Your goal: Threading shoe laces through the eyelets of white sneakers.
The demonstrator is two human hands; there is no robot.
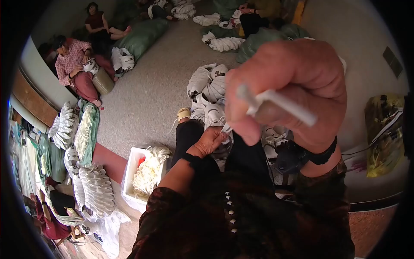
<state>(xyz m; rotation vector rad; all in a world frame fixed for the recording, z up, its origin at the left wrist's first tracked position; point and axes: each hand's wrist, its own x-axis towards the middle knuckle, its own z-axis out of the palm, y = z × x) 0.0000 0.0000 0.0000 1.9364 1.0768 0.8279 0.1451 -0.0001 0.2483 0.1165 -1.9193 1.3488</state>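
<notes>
White lace [282,103] pinched taut in raised right hand [289,90] (blurred, close to the camera). Lower end meets white shoe [217,118] on the lap, gripped by left hand [211,141]. White shoe pile [207,82] just beyond; white laces tub [146,172] left.
</notes>
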